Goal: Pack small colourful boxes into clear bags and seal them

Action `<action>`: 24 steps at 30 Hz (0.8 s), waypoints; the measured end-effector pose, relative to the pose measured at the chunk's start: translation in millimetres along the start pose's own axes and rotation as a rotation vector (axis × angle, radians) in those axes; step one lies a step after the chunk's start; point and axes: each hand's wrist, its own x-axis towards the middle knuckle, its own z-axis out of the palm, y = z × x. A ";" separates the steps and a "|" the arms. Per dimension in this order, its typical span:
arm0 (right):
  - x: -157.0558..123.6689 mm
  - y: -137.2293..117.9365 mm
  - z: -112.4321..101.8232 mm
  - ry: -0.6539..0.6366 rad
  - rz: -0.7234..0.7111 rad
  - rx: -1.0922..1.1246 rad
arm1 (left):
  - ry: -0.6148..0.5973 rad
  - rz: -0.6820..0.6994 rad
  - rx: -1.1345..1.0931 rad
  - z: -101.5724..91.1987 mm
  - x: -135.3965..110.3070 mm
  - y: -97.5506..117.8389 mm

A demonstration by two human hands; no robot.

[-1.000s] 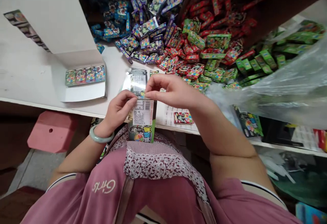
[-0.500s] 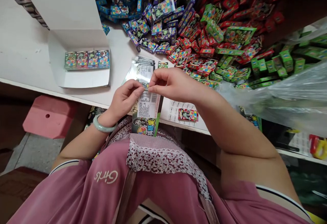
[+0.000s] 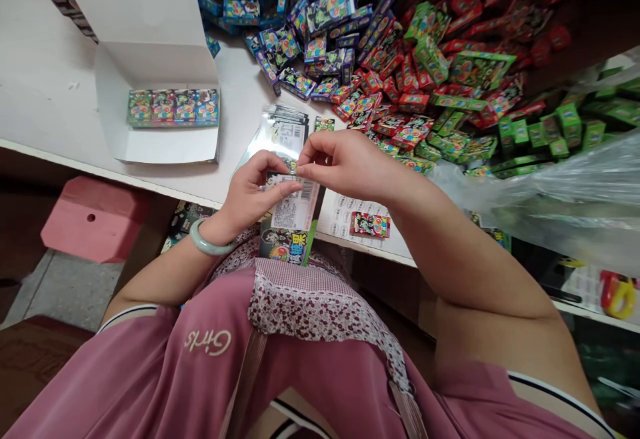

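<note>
A white surface (image 3: 45, 92) is being shared by a wide heap of small candy boxes (image 3: 400, 59) in blue, purple, red and green, and by an open white carton (image 3: 150, 65) in which one row of boxes is already lying. Nearer the edge, a stack of flat pouches (image 3: 280, 133) is resting, and a single red box (image 3: 371, 225) is lying on a printed sheet. Just above the edge of the surface, in front of the person's lap, a printed pouch (image 3: 293, 219) is being held upright, its barcode side facing up. Its top edge is being pinched from both sides: by the left hand (image 3: 247, 192), thumb and forefinger pressed together, wrist bent upward, and by the right hand (image 3: 345, 165), fingertips closed on the same edge, forearm reaching in from the right. With so narrow a grip, the pouch could be slipping free, or its mouth could be tearing crookedly if it is being pulled unevenly.
</note>
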 end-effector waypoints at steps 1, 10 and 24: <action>0.4 0.7 -0.7 -0.013 0.004 0.005 | 0.011 0.000 0.004 1.4 -0.2 -0.3; 14.1 11.4 1.6 -0.235 0.222 0.293 | 0.042 0.109 0.010 -5.9 -5.0 -2.3; -10.7 32.0 -7.4 -0.206 0.341 0.443 | -0.001 -0.199 0.179 -51.2 19.7 28.0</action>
